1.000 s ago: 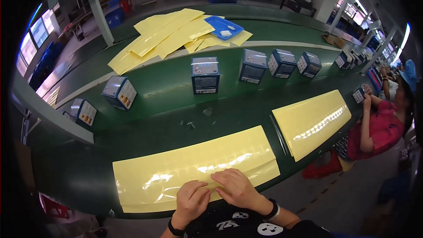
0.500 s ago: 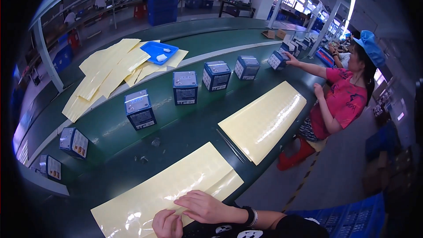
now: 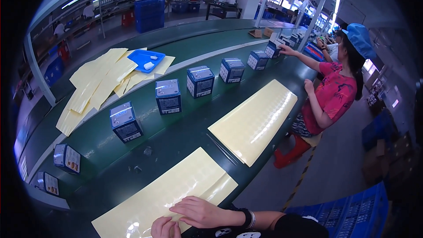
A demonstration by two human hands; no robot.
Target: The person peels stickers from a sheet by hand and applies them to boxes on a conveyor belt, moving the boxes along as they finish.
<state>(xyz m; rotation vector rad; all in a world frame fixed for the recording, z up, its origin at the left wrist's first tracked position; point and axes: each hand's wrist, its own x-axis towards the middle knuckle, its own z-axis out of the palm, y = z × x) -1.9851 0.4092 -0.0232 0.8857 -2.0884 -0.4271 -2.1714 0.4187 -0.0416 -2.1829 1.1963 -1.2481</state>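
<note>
A glossy pale-yellow sheet (image 3: 145, 202) with faint round marks lies on the dark green work surface in front of me. At its near edge my left hand (image 3: 165, 228) is closed, thumb and fingers pinching the sheet. My right hand (image 3: 199, 211) comes in from the right, its fingers bent and drawn together over the sheet, with the tips close to the left hand's. A thin piece between the fingertips cannot be made out. Beyond the sheet stands a spaced row of blue boxes, among them a blue box (image 3: 126, 123) with a silvery top.
A second stack of yellow sheets (image 3: 255, 121) lies to the right, beside thin dark tweezers (image 3: 221, 149). Across the belt are loose yellow sheets (image 3: 99, 77) and a blue tray (image 3: 146, 61) with white pieces. A co-worker (image 3: 335, 83) in a blue cap reaches to a box. Blue crates (image 3: 348, 216) stand at lower right.
The whole view has swung slightly, so most things sit farther left. The co-worker's hand has left one blue box and is at another farther along. My hands stay together at the sheet's edge.
</note>
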